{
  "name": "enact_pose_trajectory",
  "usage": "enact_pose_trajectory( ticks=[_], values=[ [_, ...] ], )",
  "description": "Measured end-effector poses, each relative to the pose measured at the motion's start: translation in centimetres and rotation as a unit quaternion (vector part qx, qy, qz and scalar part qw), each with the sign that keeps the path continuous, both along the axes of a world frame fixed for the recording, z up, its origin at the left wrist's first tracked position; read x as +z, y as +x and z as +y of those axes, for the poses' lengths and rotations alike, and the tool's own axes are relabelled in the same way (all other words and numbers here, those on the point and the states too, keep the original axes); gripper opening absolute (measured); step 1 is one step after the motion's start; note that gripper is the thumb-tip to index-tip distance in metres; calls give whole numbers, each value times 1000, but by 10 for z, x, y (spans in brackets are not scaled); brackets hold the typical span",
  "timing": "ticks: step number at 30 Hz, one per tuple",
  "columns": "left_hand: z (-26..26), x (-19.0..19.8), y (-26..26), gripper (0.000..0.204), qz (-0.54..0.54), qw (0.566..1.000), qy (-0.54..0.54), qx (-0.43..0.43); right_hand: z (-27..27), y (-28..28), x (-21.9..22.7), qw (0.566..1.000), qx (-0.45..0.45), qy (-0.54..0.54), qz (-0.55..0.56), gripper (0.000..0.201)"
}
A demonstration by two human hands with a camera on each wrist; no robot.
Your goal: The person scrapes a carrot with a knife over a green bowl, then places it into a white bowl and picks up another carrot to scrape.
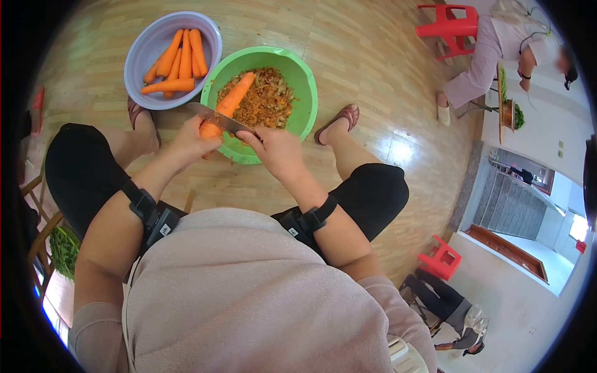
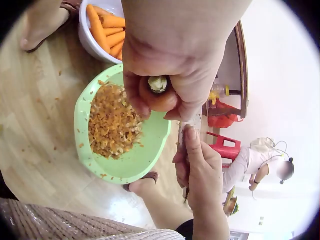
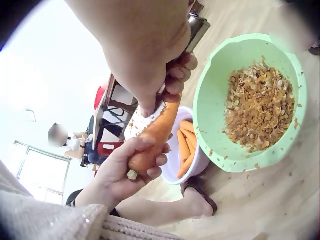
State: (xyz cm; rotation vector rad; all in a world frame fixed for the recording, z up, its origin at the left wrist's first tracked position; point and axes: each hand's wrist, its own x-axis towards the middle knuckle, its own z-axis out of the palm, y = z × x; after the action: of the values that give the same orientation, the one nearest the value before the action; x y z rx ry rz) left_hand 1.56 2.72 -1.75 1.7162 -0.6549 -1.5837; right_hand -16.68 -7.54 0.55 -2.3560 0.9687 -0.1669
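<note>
My left hand [image 1: 194, 140] grips the stem end of a large orange carrot [image 1: 235, 96], which points forward over the green basin [image 1: 303, 84]. In my right hand [image 1: 280, 152] is a broad-bladed knife [image 1: 225, 120], laid across the carrot. The right wrist view shows the blade [image 3: 145, 121] flat along the carrot's side, bits of peel stuck to it and my thumb resting on it. Brown and orange peelings [image 1: 270, 96] cover the basin's bottom. To the left, whole carrots [image 1: 185, 53] lie in a pale purple basin [image 1: 139, 57].
Both basins stand on the wood-patterned floor [image 1: 360, 56] between and before my feet. A red stool [image 1: 448, 28] and a seated person [image 1: 488, 56] are at the right. Farther back sit another person [image 1: 457, 311] and a red stool [image 1: 440, 258]. Green leaves [image 1: 64, 252] lie at my left.
</note>
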Motion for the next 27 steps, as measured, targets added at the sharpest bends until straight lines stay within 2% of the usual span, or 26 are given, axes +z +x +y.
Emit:
enact_pose_trajectory(
  ticks=[2,5,7,8,10,14,16,20,22,27],
  values=[
    [0,1,-1,54,0,1000,-15,7,0,-1,-4,1000,3,10,3,44],
    [1,0,-1,51,4,999,-30,27,-9,-4,-17,999,-31,-36,3,43],
    [1,-2,0,50,6,999,-32,37,-18,-9,-17,992,-55,-76,79,43],
    [1,-3,1,49,18,999,-21,25,-23,-13,-19,992,-55,-76,78,43],
    [0,-2,3,49,29,999,-11,13,-32,-17,-19,983,-115,-81,118,43],
    [1,-2,0,50,5,1000,-20,1,-29,-15,-10,986,-117,-53,102,43],
    [1,-2,1,50,5,1000,-22,9,-13,-7,-6,998,-55,-14,34,43],
    [0,2,1,53,16,1000,-7,-8,-7,-6,-9,999,-38,5,36,44],
    [0,3,1,55,27,999,-18,-18,-26,-11,-13,993,-87,-21,75,44],
    [3,3,2,57,66,997,-18,-43,-50,-35,-25,972,-145,-91,161,45]
  ],
)
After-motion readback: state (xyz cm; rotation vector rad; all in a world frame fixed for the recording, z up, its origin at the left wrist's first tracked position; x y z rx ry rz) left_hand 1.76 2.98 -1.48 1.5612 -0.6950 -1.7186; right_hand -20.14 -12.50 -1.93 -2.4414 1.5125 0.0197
